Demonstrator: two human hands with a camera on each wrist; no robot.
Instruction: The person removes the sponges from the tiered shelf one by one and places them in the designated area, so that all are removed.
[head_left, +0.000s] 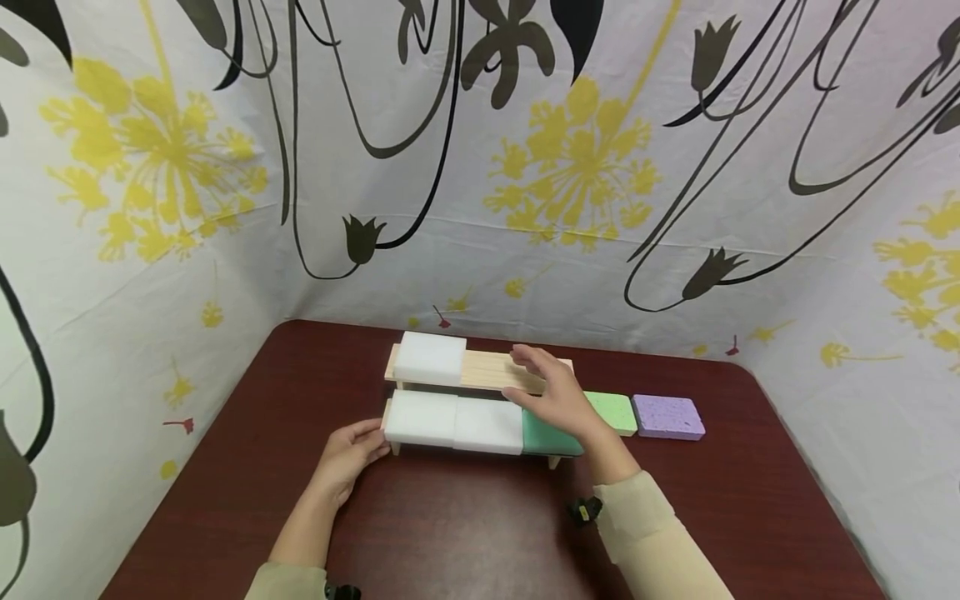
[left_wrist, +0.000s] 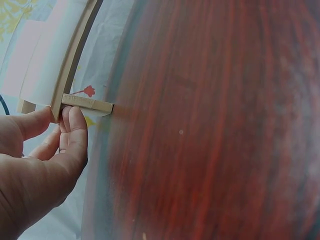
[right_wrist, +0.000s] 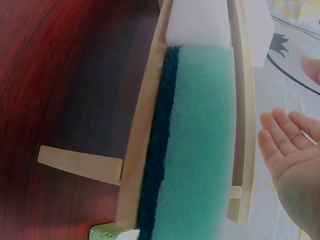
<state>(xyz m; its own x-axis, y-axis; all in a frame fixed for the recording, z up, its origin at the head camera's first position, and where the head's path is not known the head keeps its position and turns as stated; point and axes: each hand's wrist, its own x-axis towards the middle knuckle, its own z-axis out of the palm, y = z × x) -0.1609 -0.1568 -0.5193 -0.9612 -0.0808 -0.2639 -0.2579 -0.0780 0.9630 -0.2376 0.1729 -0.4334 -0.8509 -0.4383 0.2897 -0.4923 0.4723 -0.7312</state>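
My left hand (head_left: 347, 458) is at the left end of the low wooden stand (left_wrist: 87, 103) in front. In the left wrist view its thumb and fingers pinch the stand's corner beside a leg. Two white sponges (head_left: 422, 417) and a teal sponge (right_wrist: 202, 130) with a dark scouring side lie in a row along this stand. Over the right part of the stand hovers my right hand (head_left: 558, 404), fingers loosely extended and holding nothing. Behind, a bare pale wooden shelf (head_left: 489, 369) carries one white sponge (head_left: 430, 358) at its left end.
To the right of the stand, a light green sponge (head_left: 613, 412) and a purple sponge (head_left: 667, 417) lie side by side on the dark red table (head_left: 450, 533). Patterned white cloth (head_left: 420, 175) with flowers hangs behind the table and along both sides.
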